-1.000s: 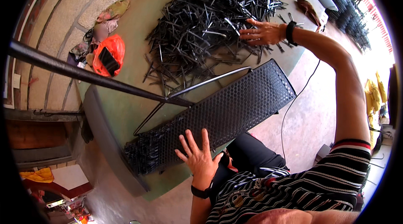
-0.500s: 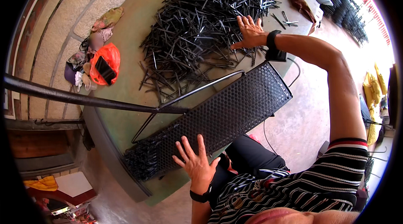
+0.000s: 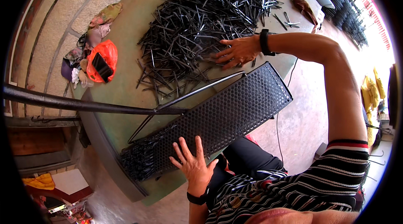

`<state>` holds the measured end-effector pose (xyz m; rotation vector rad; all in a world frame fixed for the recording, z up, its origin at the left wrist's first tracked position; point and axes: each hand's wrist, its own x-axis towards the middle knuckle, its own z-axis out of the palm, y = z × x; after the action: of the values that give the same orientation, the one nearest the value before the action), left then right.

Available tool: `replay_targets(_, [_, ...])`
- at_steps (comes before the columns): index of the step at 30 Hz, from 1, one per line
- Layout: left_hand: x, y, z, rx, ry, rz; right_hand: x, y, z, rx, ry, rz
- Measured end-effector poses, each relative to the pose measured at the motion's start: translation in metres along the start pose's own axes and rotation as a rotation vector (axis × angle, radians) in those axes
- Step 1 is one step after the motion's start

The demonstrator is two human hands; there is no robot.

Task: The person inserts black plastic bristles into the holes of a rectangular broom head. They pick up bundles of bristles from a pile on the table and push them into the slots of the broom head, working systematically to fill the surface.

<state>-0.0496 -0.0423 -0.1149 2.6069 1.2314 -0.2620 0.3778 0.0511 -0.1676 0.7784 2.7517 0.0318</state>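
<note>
We see the perforated black board [image 3: 226, 110] slanting over the green bench [image 3: 130, 39], its left end packed with dark pieces [image 3: 140, 157]; beyond its far side spreads a loose pile of black strips [image 3: 201, 18]. Farther off, left of the board, a phone [image 3: 102, 68] lies on a red plastic bag [image 3: 111, 50] by stone blocks [image 3: 92, 14]; pale floor [image 3: 302, 127] shows right of the board. Our left hand [image 3: 195, 167] reaches over the board's near edge, its grip spread wide and empty. Our right hand [image 3: 241, 51], beyond the board's right end, stretches loosely fanned fingers to the pile; whether this grip touches a strip, we cannot tell. A metal rod [image 3: 201, 92] crosses the narrow band between board and pile, while the board's near edge faces our lap [image 3: 252, 152].
</note>
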Motion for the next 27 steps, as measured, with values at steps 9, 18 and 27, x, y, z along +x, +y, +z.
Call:
replay_targets(9, [-0.001, -0.001, 0.002, -0.006, -0.005, 0.004, -0.112, 0.014, 0.025, -0.281, -0.086, 0.205])
replay_targets(18, [-0.001, 0.000, 0.000, -0.012, -0.012, 0.003, -0.129, -0.016, 0.027, -0.165, 0.122, 0.256])
replay_targets(27, [-0.001, 0.002, -0.004, -0.005, -0.030, 0.008, -0.117, -0.012, 0.040, 0.034, 0.377, 0.611])
